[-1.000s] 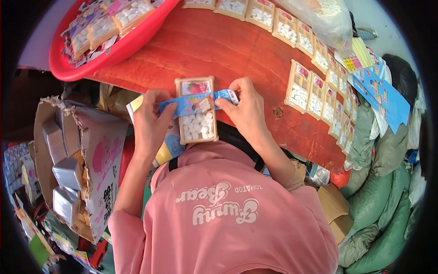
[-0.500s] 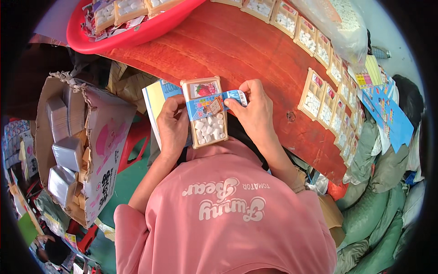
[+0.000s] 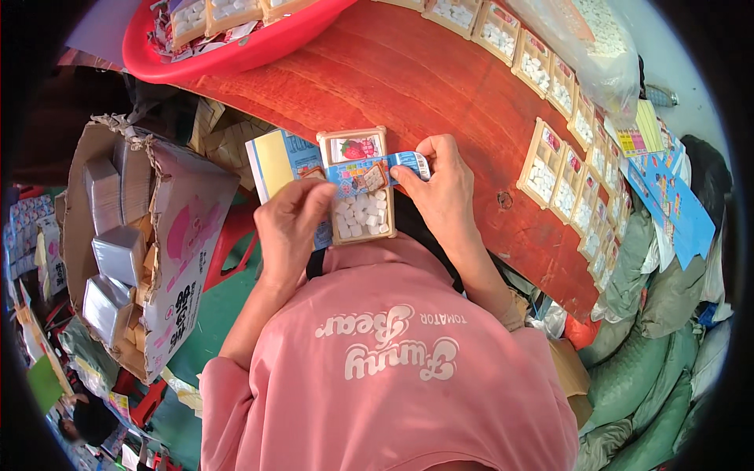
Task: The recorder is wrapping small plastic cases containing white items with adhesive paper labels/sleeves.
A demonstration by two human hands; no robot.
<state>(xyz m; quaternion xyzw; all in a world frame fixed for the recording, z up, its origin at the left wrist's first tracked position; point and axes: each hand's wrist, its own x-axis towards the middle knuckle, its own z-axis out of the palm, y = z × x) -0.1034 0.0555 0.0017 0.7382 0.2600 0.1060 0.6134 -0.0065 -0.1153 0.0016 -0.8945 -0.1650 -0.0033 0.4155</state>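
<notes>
In front of my chest is a clear-topped, tan-framed tray of small white pieces, with a strawberry-printed packet in its upper part. A blue printed sticker strip crosses its middle. My right hand pinches the strip's right end, which curls out past the tray's edge. Beside the tray's left edge, my left hand is closed, thumb against curled forefinger; whether anything is between them is hidden. Behind that hand, a blue and yellow printed sheet shows in part.
Similar filled trays stand in rows along the right of the red-brown table. A red basin holds more trays at the upper left. An open carton with clear plastic pieces stands at left. Blue sheets and green sacks lie at right.
My left hand has come off the tray's left edge and shifted down, with its fingers curled. My right hand keeps its pinch on the strip's end. The tray has barely moved.
</notes>
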